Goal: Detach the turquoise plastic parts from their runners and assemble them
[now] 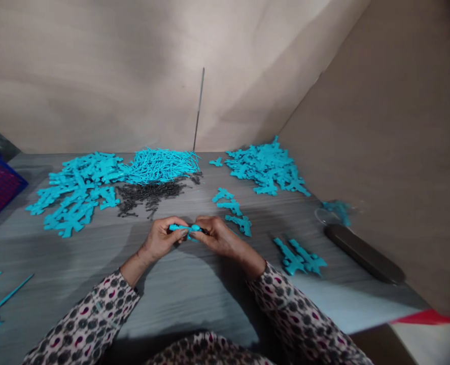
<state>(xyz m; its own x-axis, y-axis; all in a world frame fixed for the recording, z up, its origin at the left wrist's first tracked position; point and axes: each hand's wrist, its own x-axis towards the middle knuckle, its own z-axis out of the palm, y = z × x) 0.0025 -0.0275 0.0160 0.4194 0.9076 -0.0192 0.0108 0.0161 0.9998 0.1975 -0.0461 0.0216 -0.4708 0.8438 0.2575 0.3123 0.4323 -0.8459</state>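
A slim turquoise piece (184, 228), just off centre toward seven-thirty, lies with its long axis running nine to three o'clock, bridging the left hand (162, 236) and right hand (215, 235), both pinching it in their fingers.

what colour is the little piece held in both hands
The visible part of the little piece is bright turquoise, seen best in the head view.
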